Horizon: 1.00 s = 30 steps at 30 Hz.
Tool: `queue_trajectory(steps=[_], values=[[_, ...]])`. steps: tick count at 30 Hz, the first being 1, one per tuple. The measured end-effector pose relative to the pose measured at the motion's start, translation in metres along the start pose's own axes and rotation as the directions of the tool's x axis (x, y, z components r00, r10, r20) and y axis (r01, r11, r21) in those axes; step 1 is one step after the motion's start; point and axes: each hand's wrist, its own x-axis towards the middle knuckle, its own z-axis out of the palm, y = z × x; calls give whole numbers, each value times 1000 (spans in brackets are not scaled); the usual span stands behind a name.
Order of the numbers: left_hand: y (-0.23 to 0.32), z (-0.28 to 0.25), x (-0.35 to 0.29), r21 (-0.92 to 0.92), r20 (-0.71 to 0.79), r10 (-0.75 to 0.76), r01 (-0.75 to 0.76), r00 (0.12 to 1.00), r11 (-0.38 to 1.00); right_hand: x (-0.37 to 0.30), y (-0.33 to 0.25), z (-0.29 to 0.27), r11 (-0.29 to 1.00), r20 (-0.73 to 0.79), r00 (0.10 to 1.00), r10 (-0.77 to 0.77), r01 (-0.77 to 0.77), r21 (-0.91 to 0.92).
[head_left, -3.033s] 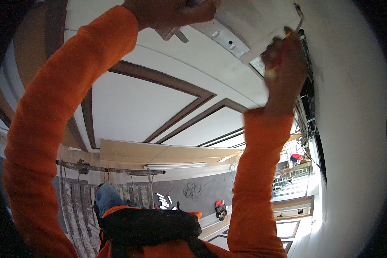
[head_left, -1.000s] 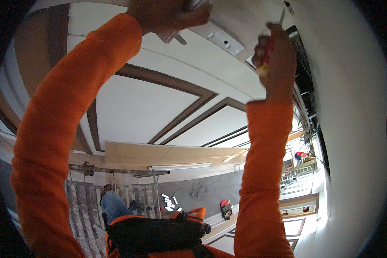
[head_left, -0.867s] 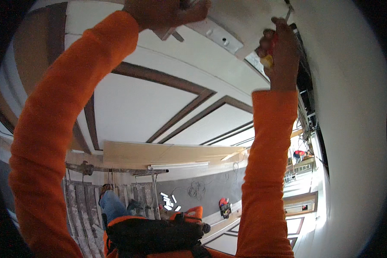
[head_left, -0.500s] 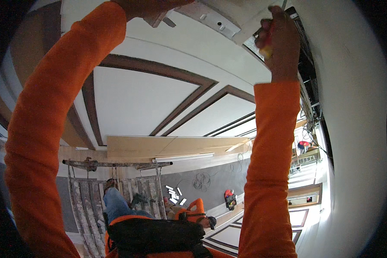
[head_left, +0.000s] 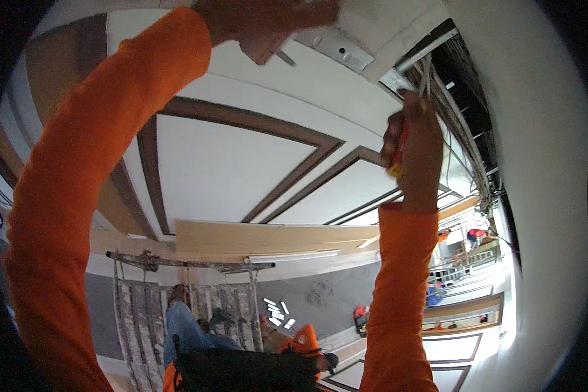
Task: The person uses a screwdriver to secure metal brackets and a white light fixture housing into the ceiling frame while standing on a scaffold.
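My left hand (head_left: 268, 23) is raised to the pale overhead surface at the top, blurred and partly cut off by the picture's edge. A short grey strip (head_left: 286, 59) juts out beside its palm; what the fingers close on is hidden. To its right, a white metal plate (head_left: 356, 57) with a dark hole is fixed to the overhead panel. My right hand (head_left: 415, 140) grips a hand tool (head_left: 404, 134) by its red-and-yellow handle. Thin metal rises above the fist beside the overhead opening (head_left: 470, 78), where cables run; the tool's exact kind is unclear.
Below me is a stained slatted scaffold platform (head_left: 140, 320) with a crossbar (head_left: 189, 262). A co-worker in orange (head_left: 305, 338) is below, near scattered white pieces (head_left: 277, 313). White wall panels (head_left: 235, 163) have brown trim. A coiled cable (head_left: 319, 292) lies on the grey floor.
My right hand has come down, away from the overhead opening, with the tool still gripped. My left hand has shifted right. The whole view has tilted slightly.
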Motion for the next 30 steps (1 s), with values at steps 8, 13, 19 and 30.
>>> queue_trajectory(steps=[8, 13, 19, 30], values=[[69, -12, 65, -100, 401, -20, 65, 916, 993, -94, 121, -7, 862, 92, 891, 444, -453, 226], [33, 12, 61, 58, 183, 74, -86, 980, 995, -170, 197, -11, 748, 48, 807, 589, -566, 347], [44, 21, -19, 149, 241, 219, -259, 946, 954, -305, 292, 15, 412, 126, 535, 836, -762, 500], [127, 77, 5, -252, 236, 446, -389, 864, 886, -323, 292, 30, 321, 152, 483, 862, -753, 575]])
